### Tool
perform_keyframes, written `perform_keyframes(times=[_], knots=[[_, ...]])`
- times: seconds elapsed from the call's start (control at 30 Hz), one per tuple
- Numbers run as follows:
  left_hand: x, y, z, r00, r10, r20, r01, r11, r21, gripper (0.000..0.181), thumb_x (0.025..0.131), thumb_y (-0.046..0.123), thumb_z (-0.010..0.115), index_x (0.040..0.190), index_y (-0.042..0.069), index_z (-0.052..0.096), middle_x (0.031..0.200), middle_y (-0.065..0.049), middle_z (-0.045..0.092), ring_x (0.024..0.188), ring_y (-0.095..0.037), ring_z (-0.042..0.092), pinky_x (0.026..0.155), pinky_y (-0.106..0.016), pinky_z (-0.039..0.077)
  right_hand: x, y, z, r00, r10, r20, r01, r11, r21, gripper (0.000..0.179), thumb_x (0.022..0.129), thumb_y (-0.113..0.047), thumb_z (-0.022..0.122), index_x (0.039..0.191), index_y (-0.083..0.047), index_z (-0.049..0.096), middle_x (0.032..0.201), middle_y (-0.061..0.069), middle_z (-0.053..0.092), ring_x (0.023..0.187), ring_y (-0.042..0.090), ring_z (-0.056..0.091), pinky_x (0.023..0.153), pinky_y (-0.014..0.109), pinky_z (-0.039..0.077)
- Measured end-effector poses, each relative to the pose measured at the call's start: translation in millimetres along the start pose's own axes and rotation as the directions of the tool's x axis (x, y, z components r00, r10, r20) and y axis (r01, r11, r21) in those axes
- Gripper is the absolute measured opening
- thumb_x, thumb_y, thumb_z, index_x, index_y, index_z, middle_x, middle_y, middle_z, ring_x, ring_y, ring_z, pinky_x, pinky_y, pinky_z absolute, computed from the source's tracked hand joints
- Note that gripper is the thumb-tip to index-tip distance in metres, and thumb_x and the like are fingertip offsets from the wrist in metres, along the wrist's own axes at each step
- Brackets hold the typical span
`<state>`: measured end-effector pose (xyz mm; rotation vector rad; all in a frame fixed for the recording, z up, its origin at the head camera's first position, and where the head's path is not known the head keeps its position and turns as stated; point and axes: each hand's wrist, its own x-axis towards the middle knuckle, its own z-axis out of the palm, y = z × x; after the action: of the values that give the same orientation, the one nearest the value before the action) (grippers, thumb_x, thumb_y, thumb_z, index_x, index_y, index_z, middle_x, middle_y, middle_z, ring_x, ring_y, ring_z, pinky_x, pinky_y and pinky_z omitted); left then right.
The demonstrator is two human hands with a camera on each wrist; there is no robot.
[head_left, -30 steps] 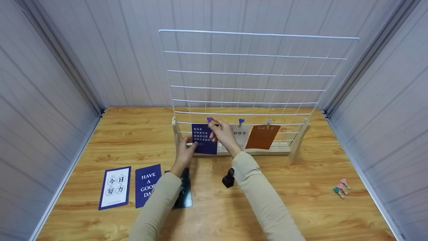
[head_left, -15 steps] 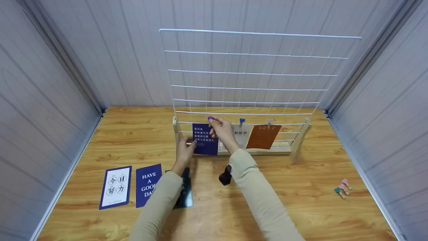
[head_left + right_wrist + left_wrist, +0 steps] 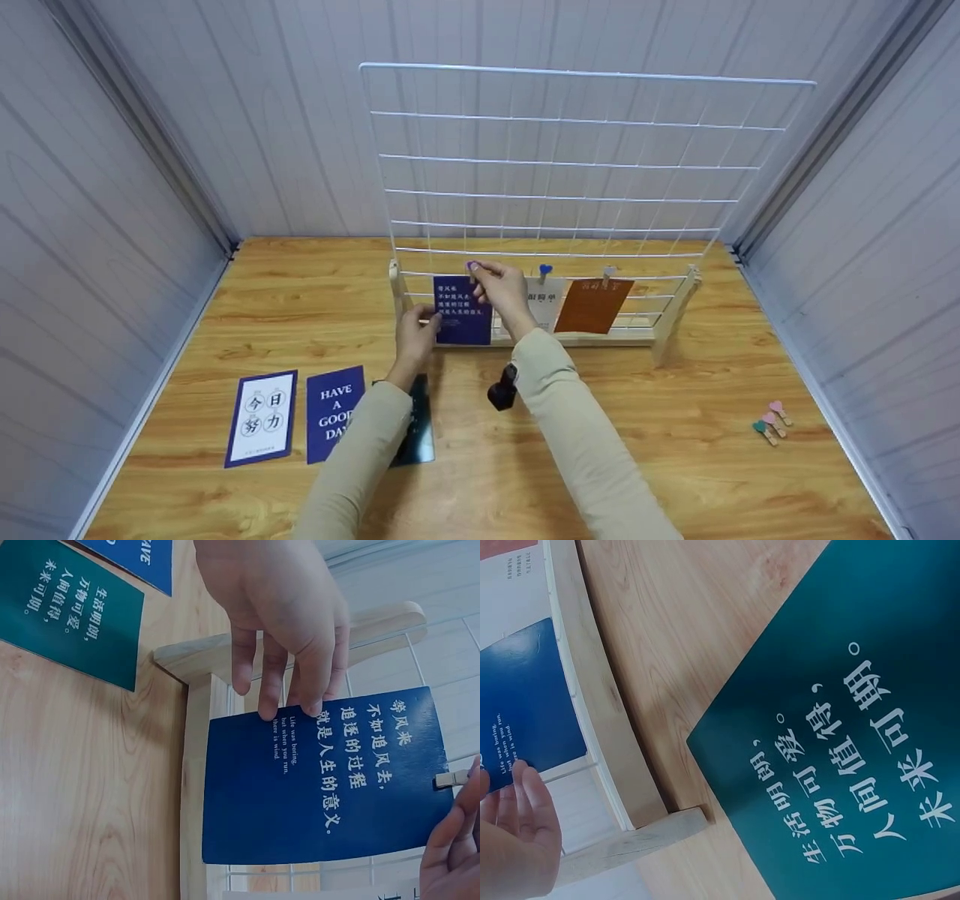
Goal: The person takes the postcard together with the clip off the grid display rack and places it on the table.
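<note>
At the wire rack (image 3: 562, 197), our left hand (image 3: 414, 334) is pinching the left edge of the blue card (image 3: 300, 795), our right hand (image 3: 504, 292) its clip (image 3: 449, 779). We are judging the card light, bendy (easily creased) and best held by its edges.

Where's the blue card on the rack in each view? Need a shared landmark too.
Head: blue card, slightly below and left of centre.
Left wrist: blue card, at the left edge, cut off.
Right wrist: blue card, right of and below centre.
Shared landmark: left hand, touching the card's edge in all three.
</note>
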<state>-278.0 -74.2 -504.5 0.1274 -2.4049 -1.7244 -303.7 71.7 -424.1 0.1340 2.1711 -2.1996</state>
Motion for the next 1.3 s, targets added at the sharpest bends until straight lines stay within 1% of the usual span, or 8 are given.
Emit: perform_keyframes(times=[0.2, 0.37, 0.5, 0.63, 0.9, 1.07, 1.17, 1.3], knots=[[0.5, -0.3, -1.3, 1.000, 0.017, -0.017, -0.017, 1.000, 0.014, 0.013, 0.085, 0.001, 0.054, 0.094, -0.006, 0.060, 0.080, -0.013, 0.059, 0.067, -0.022, 0.058, 0.050, -0.024, 0.047, 1.8, 3, 2, 0.998, -0.039, -0.040, 0.037, 0.998, -0.047, 0.023, 0.085, -0.017, 0.060, 0.102, -0.003, 0.064, 0.073, 0.011, 0.060, 0.046, 0.007, 0.048, 0.042, 0.018, 0.042], [0.6, 0.4, -0.9, 1.000, 0.025, -0.018, -0.025, 0.999, 0.028, 0.011, 0.085, 0.001, 0.055, 0.090, -0.006, 0.061, 0.080, -0.012, 0.059, 0.068, -0.022, 0.058, 0.054, -0.025, 0.048, 2.8, 5, 4, 0.994, -0.055, -0.095, 0.047, 0.995, -0.085, 0.021, 0.083, -0.018, 0.062, 0.099, -0.004, 0.066, 0.069, 0.012, 0.060, 0.043, 0.007, 0.045, 0.041, 0.019, 0.040], [1.0, 0.6, -0.8, 0.999, 0.035, -0.021, -0.034, 0.999, 0.037, 0.010, 0.084, 0.001, 0.055, 0.089, -0.006, 0.061, 0.080, -0.013, 0.060, 0.069, -0.023, 0.058, 0.057, -0.027, 0.049, 3.0, 5, 4, 0.988, -0.092, -0.126, 0.076, 0.989, -0.126, 0.021, 0.083, -0.019, 0.062, 0.098, -0.004, 0.067, 0.064, 0.013, 0.058, 0.042, 0.010, 0.044, 0.039, 0.019, 0.037], [0.4, 1.0, -1.0, 0.999, 0.025, -0.022, -0.024, 0.999, 0.043, 0.010, 0.084, 0.001, 0.055, 0.090, -0.006, 0.061, 0.081, -0.013, 0.060, 0.069, -0.022, 0.058, 0.057, -0.027, 0.049, 2.2, 6, 6, 0.982, -0.119, -0.149, 0.097, 0.984, -0.150, 0.020, 0.083, -0.019, 0.062, 0.097, -0.005, 0.067, 0.060, 0.014, 0.056, 0.040, 0.009, 0.041, 0.036, 0.017, 0.033], [-1.4, -1.2, -1.9, 1.000, 0.030, -0.002, -0.030, 0.999, 0.015, 0.011, 0.085, 0.001, 0.055, 0.091, -0.006, 0.061, 0.082, -0.014, 0.059, 0.070, -0.022, 0.057, 0.055, -0.029, 0.050, 2.5, 10, 7, 0.962, -0.222, -0.159, 0.188, 0.961, -0.203, 0.021, 0.084, -0.018, 0.062, 0.098, -0.003, 0.067, 0.067, 0.007, 0.063, 0.038, 0.005, 0.040, 0.036, 0.017, 0.032], [-2.8, -4.1, -2.8, 0.999, 0.039, 0.012, -0.039, 0.999, -0.004, 0.011, 0.085, 0.001, 0.055, 0.090, -0.007, 0.061, 0.083, -0.014, 0.060, 0.072, -0.023, 0.058, 0.060, -0.032, 0.050, 1.8, 12, 7, 0.953, -0.254, -0.165, 0.213, 0.950, -0.228, 0.018, 0.083, -0.018, 0.062, 0.094, -0.005, 0.069, 0.075, 0.005, 0.066, 0.048, 0.011, 0.050, 0.042, 0.017, 0.038], [-3.3, -5.9, -3.4, 0.998, 0.044, 0.035, -0.043, 0.999, -0.033, 0.012, 0.085, 0.000, 0.053, 0.091, -0.008, 0.060, 0.083, -0.015, 0.060, 0.073, -0.026, 0.057, 0.061, -0.036, 0.051, 1.5, 14, 7, 0.948, -0.277, -0.156, 0.238, 0.944, -0.227, 0.016, 0.083, -0.018, 0.062, 0.090, -0.005, 0.070, 0.072, 0.006, 0.065, 0.051, 0.015, 0.052, 0.043, 0.018, 0.037], [-3.7, -6.1, -4.7, 0.998, 0.029, 0.055, -0.025, 0.997, -0.074, 0.013, 0.086, -0.001, 0.051, 0.093, -0.009, 0.060, 0.083, -0.015, 0.058, 0.072, -0.026, 0.056, 0.061, -0.038, 0.051, 2.2, 14, 6, 0.943, -0.303, -0.136, 0.272, 0.940, -0.207, 0.016, 0.084, -0.017, 0.061, 0.084, -0.004, 0.070, 0.067, 0.010, 0.063, 0.044, 0.014, 0.045, 0.039, 0.019, 0.032]])
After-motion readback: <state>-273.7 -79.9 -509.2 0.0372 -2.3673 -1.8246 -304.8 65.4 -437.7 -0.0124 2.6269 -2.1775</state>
